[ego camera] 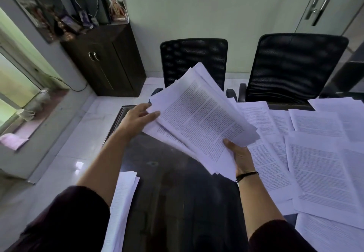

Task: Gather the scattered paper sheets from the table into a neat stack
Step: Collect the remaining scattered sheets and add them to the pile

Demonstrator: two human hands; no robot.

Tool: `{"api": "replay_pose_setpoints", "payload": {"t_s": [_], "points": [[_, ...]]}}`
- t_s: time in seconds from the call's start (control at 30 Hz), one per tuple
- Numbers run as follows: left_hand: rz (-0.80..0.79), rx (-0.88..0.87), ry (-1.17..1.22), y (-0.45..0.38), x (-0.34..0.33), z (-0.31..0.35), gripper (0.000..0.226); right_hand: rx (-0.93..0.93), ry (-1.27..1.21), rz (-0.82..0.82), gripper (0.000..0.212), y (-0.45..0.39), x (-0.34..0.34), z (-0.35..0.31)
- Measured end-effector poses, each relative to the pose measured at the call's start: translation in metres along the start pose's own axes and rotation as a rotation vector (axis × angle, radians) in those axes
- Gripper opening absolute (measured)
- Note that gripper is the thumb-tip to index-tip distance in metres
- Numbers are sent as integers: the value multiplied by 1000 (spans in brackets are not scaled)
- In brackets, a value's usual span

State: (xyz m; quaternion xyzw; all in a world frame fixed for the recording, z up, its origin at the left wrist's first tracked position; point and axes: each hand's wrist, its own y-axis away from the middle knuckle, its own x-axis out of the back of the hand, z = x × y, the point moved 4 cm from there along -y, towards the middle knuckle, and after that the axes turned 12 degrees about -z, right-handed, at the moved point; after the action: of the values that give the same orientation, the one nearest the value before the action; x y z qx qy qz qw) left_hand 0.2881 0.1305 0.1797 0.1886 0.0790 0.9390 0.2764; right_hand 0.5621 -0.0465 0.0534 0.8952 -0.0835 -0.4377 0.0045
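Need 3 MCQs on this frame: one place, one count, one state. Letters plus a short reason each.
1. Where are the loose sheets still lying?
A. table's right side
B. floor
C. chair seats

2. How many black mesh chairs stand beyond the table?
A. one
B. two
C. four

3. The bundle of papers is
A. flat on the table
B. held by both hands
C. held by one hand

Key: 1 A, sheets overlap there. 2 B, one chair beside another chair. 3 B, left hand and right hand each grip an edge.

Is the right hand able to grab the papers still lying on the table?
Probably not yet. The right hand is busy gripping the held bundle with the left hand. The loose sheets lie just beside it, nothing covering them.
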Motion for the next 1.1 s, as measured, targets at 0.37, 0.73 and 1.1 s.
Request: {"api": "replay_pose_setpoints", "payload": {"t_s": [0.37, 0.73, 1.1], "points": [[-57, 9, 760, 49, -69, -69, 57, -64, 548, 45, 78, -3, -35, -35], [-303, 206, 831, 96, -39, -87, 50, -285, 1161, -224, 62, -16, -118, 20], [218, 76, 563, 163, 90, -197, 37, -489, 1305, -143, 38, 15, -172, 169]]}}
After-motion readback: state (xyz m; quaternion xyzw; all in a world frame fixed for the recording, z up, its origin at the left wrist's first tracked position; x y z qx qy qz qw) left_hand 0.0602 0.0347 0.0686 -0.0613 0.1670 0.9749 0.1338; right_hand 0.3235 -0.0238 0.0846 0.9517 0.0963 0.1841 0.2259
